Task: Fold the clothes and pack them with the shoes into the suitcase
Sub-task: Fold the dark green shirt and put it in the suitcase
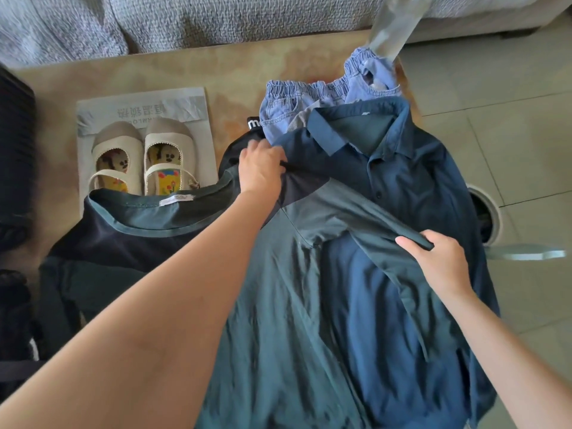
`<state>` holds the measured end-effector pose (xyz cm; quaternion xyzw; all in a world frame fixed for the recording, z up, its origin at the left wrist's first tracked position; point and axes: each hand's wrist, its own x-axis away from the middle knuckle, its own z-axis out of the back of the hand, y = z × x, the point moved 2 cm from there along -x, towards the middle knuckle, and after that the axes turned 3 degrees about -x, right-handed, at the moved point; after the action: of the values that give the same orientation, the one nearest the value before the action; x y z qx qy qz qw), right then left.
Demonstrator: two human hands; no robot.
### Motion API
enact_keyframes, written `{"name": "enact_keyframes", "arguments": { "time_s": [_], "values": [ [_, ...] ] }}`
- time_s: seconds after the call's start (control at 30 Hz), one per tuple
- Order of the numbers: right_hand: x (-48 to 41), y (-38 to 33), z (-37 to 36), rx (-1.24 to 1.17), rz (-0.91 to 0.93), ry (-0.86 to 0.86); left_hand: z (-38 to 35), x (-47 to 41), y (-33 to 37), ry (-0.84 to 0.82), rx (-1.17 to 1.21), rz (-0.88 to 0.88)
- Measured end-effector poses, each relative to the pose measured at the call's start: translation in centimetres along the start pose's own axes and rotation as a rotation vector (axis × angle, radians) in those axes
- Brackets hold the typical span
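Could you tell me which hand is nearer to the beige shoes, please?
Left. The left hand grips the teal shirt just to the right of the beige shoes; the right hand pinches its sleeve much farther right.

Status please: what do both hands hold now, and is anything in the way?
Left hand grips green T-shirt near shoulder; right hand pinches its sleeve. Shirt not folded, lying over navy polo. Shoes sit on newspaper.
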<state>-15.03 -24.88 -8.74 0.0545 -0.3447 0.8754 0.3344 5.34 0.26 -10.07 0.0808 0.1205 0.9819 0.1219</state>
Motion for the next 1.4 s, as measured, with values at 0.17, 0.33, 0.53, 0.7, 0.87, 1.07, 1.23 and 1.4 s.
{"name": "enact_keyframes", "arguments": {
  "time_s": [0.17, 0.33, 0.53, 0.7, 0.87, 1.07, 1.23, 1.4],
  "values": [
    [-0.1, 1.5, 0.6, -0.05, -0.037, -0.023, 0.2, -0.4, 0.7, 0.055, 0.099, 0.074],
    [1.5, 3.0, 1.4, 0.006, -0.114, -0.142, -1.1, 1.8, 2.1, 0.041, 0.137, 0.018],
    [2.9, -1.3, 1.3, -0.316, -0.011, -0.067, -1.1, 8.7, 3.9, -0.063, 0.695, 0.205],
    [8.6, -8.3, -3.5, -0.314, 0.071, -0.267, -0.6, 16.7, 3.4, -0.309, 1.25, 0.582],
    [14.7, -10.7, -10.2, -0.475, -0.053, -0.713, -0.9, 22.9, -1.1, -0.385, 1.433, 0.907],
    [14.1, -9.4, -10.2, -0.243, 0.074, -0.519, -1.4, 24.5, -3.9, -0.398, 1.282, 0.861],
    [13.0, -6.4, -9.7, 0.291, 0.485, -0.124, -1.5, 23.4, -2.9, -0.407, 1.307, 0.806],
    [13.4, -5.7, -10.1, 0.309, 0.453, -0.094, -1.6, 23.0, -2.2, -0.4, 1.303, 0.777]
  ]
}}
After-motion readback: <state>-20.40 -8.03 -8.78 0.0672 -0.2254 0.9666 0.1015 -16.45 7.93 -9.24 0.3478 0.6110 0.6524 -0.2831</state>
